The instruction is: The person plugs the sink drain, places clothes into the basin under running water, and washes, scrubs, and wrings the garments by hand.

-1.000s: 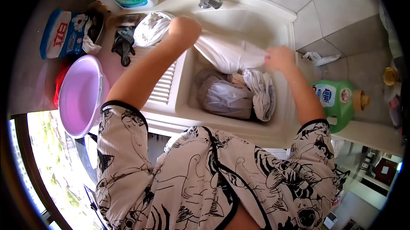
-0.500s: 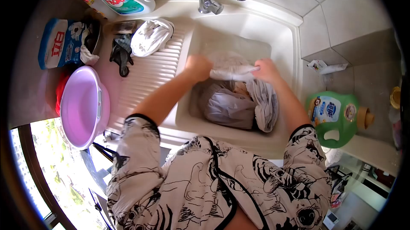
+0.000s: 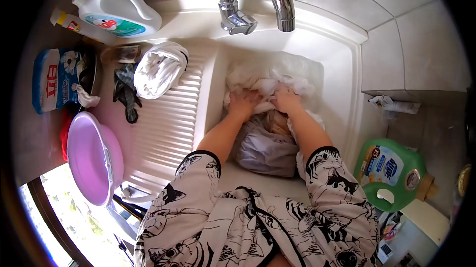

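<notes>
In the sink basin point(image 3: 342, 118) a wet white cloth point(image 3: 267, 81) lies bunched in water. My left hand point(image 3: 244, 103) is on its near left part, fingers curled into the fabric. Close beside it, my right hand point(image 3: 286, 98) grips the same cloth, its fingertips partly hidden in the folds. Just below my hands sits a bundled grey-lavender garment point(image 3: 267, 148), with a beige cloth point(image 3: 277, 123) tucked against it. My right forearm covers part of the pale fabric to its right.
A chrome faucet point(image 3: 285, 14) overhangs the basin. On the ribbed washboard point(image 3: 173, 123) lie a rolled white garment point(image 3: 161, 70) and dark grey cloth point(image 3: 126, 91). A purple basin point(image 3: 91, 158) and white detergent jug point(image 3: 119, 11) stand left; a green detergent bottle point(image 3: 391, 172) lies right.
Both hands have moved closer together and down onto the cloth, which was stretched between them and is now bunched in the water. The view has shifted closer to the sink.
</notes>
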Demonstrator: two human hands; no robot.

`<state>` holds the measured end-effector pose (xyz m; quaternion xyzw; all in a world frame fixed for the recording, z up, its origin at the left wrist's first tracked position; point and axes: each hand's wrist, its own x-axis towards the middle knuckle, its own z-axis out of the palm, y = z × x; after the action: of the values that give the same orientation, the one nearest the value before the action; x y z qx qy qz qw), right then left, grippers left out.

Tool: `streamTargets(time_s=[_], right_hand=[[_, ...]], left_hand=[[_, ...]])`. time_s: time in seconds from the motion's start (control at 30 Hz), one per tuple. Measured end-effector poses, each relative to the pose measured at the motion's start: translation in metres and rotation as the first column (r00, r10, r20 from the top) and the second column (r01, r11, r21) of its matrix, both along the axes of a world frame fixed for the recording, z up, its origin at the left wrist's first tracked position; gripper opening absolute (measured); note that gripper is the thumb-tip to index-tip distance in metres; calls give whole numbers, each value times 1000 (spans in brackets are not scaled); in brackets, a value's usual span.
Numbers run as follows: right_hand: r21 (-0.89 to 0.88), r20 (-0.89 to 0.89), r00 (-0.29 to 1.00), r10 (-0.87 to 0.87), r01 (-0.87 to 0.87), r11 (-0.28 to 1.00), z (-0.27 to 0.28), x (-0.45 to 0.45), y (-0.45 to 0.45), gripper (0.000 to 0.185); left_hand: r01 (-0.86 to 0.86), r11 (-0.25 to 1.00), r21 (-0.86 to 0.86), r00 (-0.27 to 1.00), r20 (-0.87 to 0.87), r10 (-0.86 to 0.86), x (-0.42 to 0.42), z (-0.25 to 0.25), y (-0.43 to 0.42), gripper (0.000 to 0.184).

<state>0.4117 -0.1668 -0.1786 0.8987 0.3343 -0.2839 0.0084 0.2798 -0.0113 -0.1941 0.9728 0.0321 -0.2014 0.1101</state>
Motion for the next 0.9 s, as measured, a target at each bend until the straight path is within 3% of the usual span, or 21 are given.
streamTargets(time_s=[0.07,0.13,0.17,0.23,0.3,0.37,0.43,0.5,0.57,0.6,0.67,0.73,0.77,0.8,0.83,0.87,0.9], right_hand=[[37,52,999,-6,4,999,-21,7,-7,38],[245,-148,978,150,-111,963,-38,30,-15,36],[249,-143,977,155,-116,961,-25,34,-9,36],[167,-304,934,-188,246,955,41,39,-2,40],[284,-411,862,-298,431,857,120,37,-1,36],[554,-537,819,-202,523,648,155,39,-15,29],[761,-392,905,-169,421,494,220,27,-23,22],[878,-268,927,-262,347,329,264,21,-33,22],[939,-334,892,-305,342,-28,306,4,-37,24],[941,-329,894,-305,336,-33,322,2,-43,24],[989,-144,984,-100,139,-58,340,7,-61,28],[998,-59,997,-46,59,-11,332,13,-69,30],[999,24,1000,13,-24,34,323,16,-70,34],[990,-126,988,92,118,83,311,13,-71,34],[956,-277,947,162,255,143,294,9,-70,35],[882,-429,895,120,387,268,271,3,-66,33],[791,-443,889,115,327,516,232,10,-68,30]], left_hand=[[-15,999,-47,995,99,19,8,10,4,52],[-137,971,-195,982,-155,108,30,35,18,34],[-141,971,-190,982,-150,113,39,52,26,34],[-326,853,-407,944,-99,313,53,96,35,27],[-326,757,-566,913,18,407,61,162,39,28],[-167,698,-697,854,252,456,58,218,35,30],[-49,645,-762,786,369,496,48,278,26,31],[133,631,-764,723,511,466,37,320,24,34],[230,596,-770,678,566,470,25,348,29,36],[324,557,-765,629,614,478,18,360,32,37],[415,501,-760,584,644,493,6,380,37,40],[389,492,-779,612,617,494,0,375,46,42],[344,574,-743,659,627,415,2,358,54,41],[305,653,-693,706,625,334,2,341,58,40],[156,708,-688,831,479,282,-1,330,59,38],[13,763,-646,921,305,243,-5,316,59,36],[47,839,-542,941,307,145,-6,281,61,33]])
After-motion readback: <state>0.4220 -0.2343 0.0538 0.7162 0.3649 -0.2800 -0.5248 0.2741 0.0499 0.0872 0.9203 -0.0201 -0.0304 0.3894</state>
